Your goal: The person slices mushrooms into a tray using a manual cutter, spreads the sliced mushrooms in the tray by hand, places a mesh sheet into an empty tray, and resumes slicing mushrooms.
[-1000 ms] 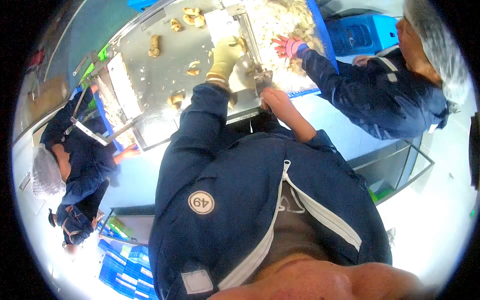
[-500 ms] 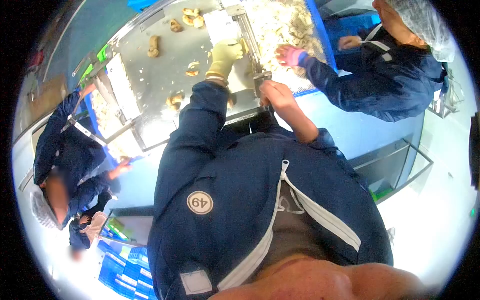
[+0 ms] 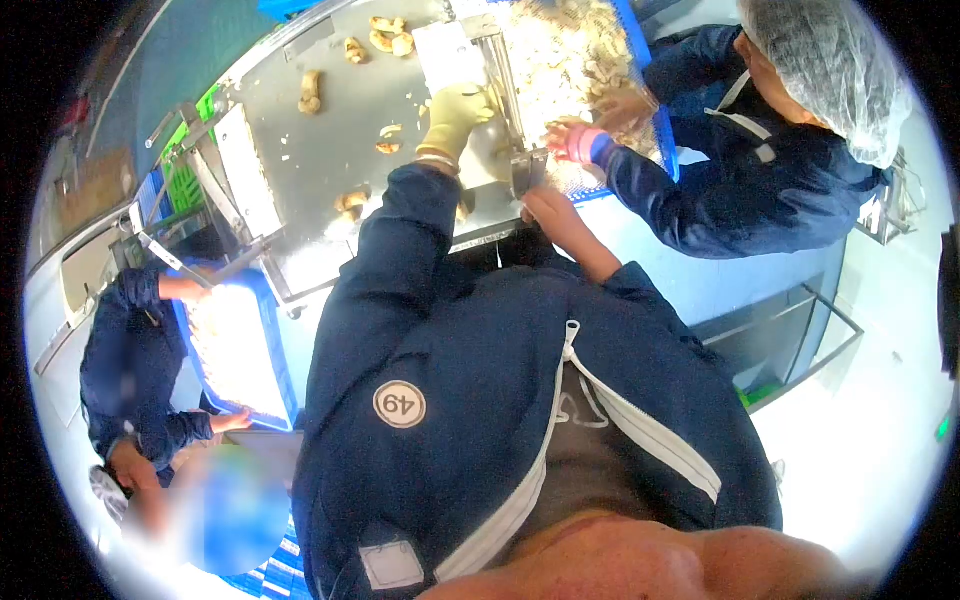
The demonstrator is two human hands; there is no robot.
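My left hand (image 3: pixel 460 118), in a pale yellow glove, is closed beside a metal slicing bar (image 3: pixel 500 85), at the lower edge of a white board (image 3: pixel 447 52); what its fingers hold is hidden. My bare right hand (image 3: pixel 548 210) is closed around the lower end of a metal lever (image 3: pixel 527 172). Brown, mushroom-like pieces (image 3: pixel 310 91) lie scattered on the steel table (image 3: pixel 270 110), some (image 3: pixel 390 36) near its far edge and one (image 3: pixel 350 203) near my left sleeve. Right of the bar, a blue-rimmed mesh tray (image 3: pixel 640 40) holds many pale slices (image 3: pixel 560 50).
At the right, a person in a hair net (image 3: pixel 825 80) has both hands over the slices, one in a pink glove (image 3: pixel 572 143). At the left, another person (image 3: pixel 130 350) holds a blue tray (image 3: pixel 285 370) of pale pieces. A metal frame (image 3: pixel 215 190) stands at the table's left end.
The left person has pulled the blue tray away from the table, towards the lower left. The right person's bare hand has come over the slices. My right hand and the lever have shifted slightly.
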